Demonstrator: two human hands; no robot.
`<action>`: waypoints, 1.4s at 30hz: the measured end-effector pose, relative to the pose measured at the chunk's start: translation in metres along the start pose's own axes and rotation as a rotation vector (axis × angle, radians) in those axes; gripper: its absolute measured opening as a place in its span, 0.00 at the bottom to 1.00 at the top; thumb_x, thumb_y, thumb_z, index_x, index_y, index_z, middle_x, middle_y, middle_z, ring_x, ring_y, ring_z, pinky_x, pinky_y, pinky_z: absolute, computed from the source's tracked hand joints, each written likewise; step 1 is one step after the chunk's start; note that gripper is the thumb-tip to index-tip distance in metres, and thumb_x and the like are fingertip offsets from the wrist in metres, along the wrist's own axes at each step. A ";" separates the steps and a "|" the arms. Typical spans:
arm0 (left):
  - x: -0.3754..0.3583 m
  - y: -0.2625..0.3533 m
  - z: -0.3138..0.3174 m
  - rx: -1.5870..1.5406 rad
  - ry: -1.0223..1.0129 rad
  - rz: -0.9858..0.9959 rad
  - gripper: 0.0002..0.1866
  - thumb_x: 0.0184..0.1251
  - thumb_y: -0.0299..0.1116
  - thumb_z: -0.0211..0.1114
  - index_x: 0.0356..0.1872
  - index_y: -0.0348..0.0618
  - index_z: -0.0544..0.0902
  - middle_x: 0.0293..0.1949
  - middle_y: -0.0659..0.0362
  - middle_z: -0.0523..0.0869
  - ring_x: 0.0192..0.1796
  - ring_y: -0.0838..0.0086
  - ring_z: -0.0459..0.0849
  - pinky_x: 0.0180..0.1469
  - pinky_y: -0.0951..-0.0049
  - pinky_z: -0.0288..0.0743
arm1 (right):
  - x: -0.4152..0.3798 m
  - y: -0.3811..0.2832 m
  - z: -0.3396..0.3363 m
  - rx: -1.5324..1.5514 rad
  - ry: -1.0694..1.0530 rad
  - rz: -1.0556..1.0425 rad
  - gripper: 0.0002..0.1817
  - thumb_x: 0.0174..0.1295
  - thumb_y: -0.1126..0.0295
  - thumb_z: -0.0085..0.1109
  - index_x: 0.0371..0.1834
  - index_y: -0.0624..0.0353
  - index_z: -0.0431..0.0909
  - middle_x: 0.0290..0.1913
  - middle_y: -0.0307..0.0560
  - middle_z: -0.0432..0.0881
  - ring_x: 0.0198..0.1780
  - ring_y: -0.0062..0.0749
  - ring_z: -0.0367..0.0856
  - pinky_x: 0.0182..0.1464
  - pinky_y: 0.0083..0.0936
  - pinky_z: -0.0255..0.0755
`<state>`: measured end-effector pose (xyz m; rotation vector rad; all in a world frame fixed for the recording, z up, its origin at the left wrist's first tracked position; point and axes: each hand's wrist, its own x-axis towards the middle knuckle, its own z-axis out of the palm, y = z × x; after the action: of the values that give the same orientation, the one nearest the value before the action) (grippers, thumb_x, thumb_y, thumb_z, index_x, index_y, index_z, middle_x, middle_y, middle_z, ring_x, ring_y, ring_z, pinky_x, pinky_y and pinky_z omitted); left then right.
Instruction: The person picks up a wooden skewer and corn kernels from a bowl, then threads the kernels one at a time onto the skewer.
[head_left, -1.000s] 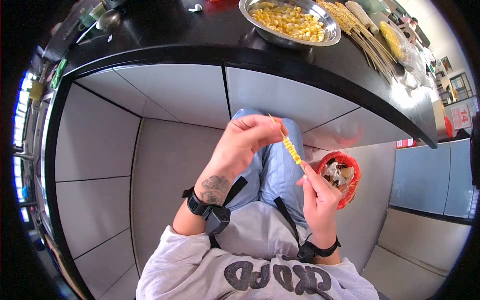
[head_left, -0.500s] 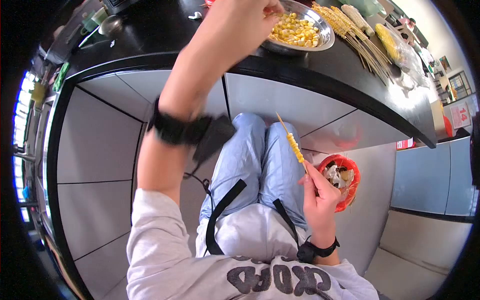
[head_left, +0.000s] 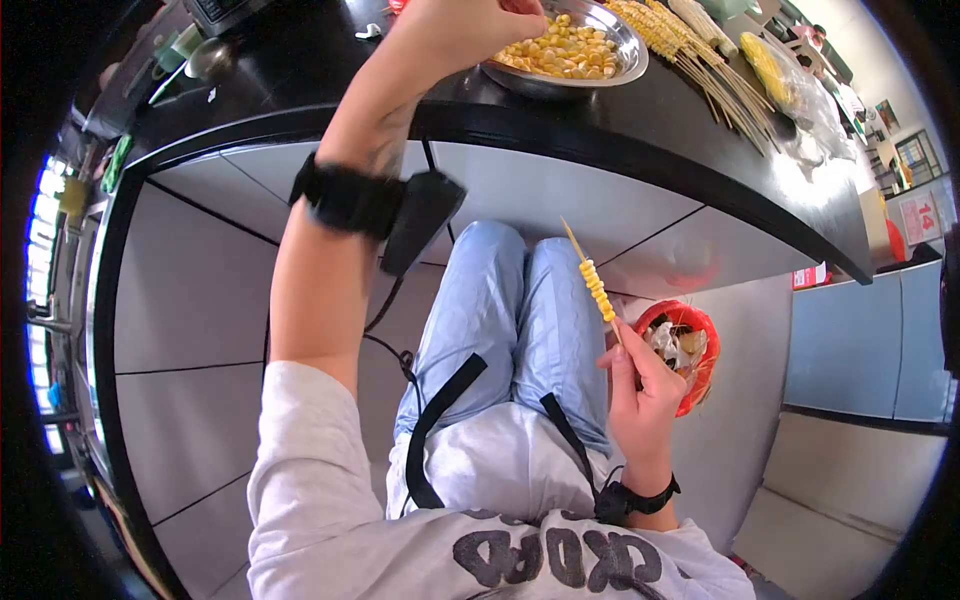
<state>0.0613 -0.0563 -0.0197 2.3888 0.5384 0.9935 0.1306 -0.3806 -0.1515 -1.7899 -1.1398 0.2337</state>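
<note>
The right hand (head_left: 645, 385) pinches the lower end of a skewer (head_left: 598, 290) between thumb and forefinger, just under a row of threaded kernels; its bare point tilts up and away above the right knee (head_left: 562, 320). The left hand (head_left: 475, 28) is at the bowl (head_left: 632, 62) of loose kernels (head_left: 575, 52), fingers bent, though the frame's edge cuts them, so I cannot tell their gap or hold.

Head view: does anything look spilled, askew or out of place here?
One oddity: a small white object, perhaps an earbud, lies on the glossy black countertop left of the round metal bowl of yellow corn kernels, seemingly unrelated to the food. A tiny white scrap lies further left. No spill or damage stands out.
</note>
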 end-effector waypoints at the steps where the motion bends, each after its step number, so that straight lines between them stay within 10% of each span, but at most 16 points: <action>1: -0.012 0.016 -0.005 -0.127 0.030 -0.028 0.11 0.50 0.27 0.64 0.34 0.35 0.89 0.31 0.42 0.87 0.36 0.55 0.88 0.44 0.65 0.82 | -0.001 0.001 0.000 0.011 0.007 0.012 0.14 0.66 0.80 0.56 0.54 0.69 0.81 0.29 0.48 0.85 0.24 0.21 0.78 0.29 0.18 0.71; 3: -0.035 -0.003 -0.005 -0.371 0.030 0.033 0.10 0.57 0.30 0.74 0.38 0.38 0.87 0.39 0.55 0.89 0.41 0.74 0.87 0.45 0.75 0.80 | 0.000 0.000 0.000 0.027 0.009 0.032 0.14 0.66 0.80 0.56 0.54 0.69 0.81 0.29 0.48 0.85 0.24 0.20 0.78 0.29 0.18 0.71; 8: -0.124 0.018 0.019 -1.142 -0.040 -0.153 0.12 0.51 0.13 0.70 0.31 0.43 0.81 0.36 0.50 0.88 0.35 0.69 0.89 0.40 0.71 0.86 | 0.004 0.002 0.006 0.041 0.012 -0.005 0.14 0.66 0.81 0.56 0.54 0.69 0.81 0.28 0.47 0.84 0.24 0.19 0.77 0.29 0.17 0.70; 13: -0.178 0.002 0.054 -1.269 0.021 -0.380 0.10 0.55 0.14 0.71 0.31 0.41 0.81 0.37 0.50 0.87 0.37 0.66 0.89 0.41 0.71 0.86 | 0.005 -0.003 0.007 0.036 -0.043 -0.047 0.14 0.66 0.81 0.56 0.55 0.68 0.81 0.28 0.47 0.85 0.23 0.20 0.77 0.28 0.16 0.69; 26: -0.197 -0.004 0.075 -1.344 0.320 -0.491 0.13 0.66 0.22 0.68 0.51 0.35 0.84 0.44 0.53 0.89 0.46 0.70 0.88 0.51 0.72 0.82 | 0.003 -0.006 0.015 0.066 -0.144 -0.087 0.16 0.64 0.82 0.57 0.55 0.65 0.82 0.27 0.49 0.83 0.23 0.22 0.79 0.27 0.18 0.70; 42: -0.197 0.012 0.084 -1.115 0.363 -0.488 0.13 0.68 0.25 0.67 0.51 0.34 0.82 0.45 0.50 0.89 0.49 0.63 0.89 0.51 0.70 0.84 | 0.002 -0.007 0.015 0.036 -0.124 -0.063 0.14 0.66 0.81 0.56 0.54 0.67 0.82 0.28 0.49 0.84 0.25 0.24 0.81 0.29 0.19 0.72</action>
<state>-0.0040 -0.1934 -0.1711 1.0448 0.4687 1.0862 0.1185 -0.3687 -0.1531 -1.7245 -1.2691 0.3295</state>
